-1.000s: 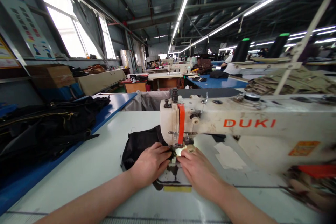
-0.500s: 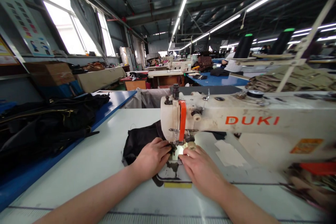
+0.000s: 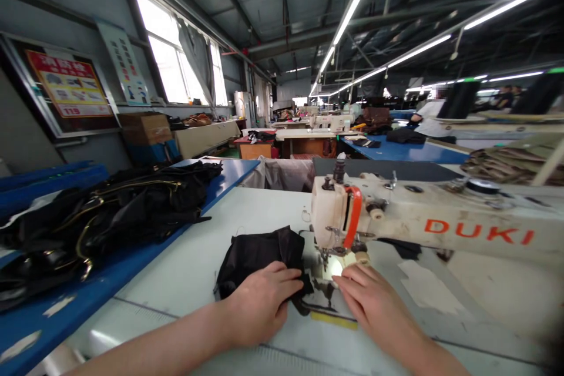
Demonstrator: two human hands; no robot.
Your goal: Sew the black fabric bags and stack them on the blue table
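A white DUKI sewing machine stands on the pale table. A small black fabric piece lies just left of its needle. My left hand rests flat on the near edge of that fabric, fingers stretched toward the needle plate. My right hand lies on the table right below the lit needle area, fingers extended and together, touching the plate with nothing visibly in them.
A heap of black bags with gold zips lies on the blue side table at left. More sewing stations and a person are further back. Olive fabric stacks sit behind the machine at right.
The view has swung left and back. My left hand has slid the black fabric leftward away from the needle; my right hand drew slightly back from under the presser foot.
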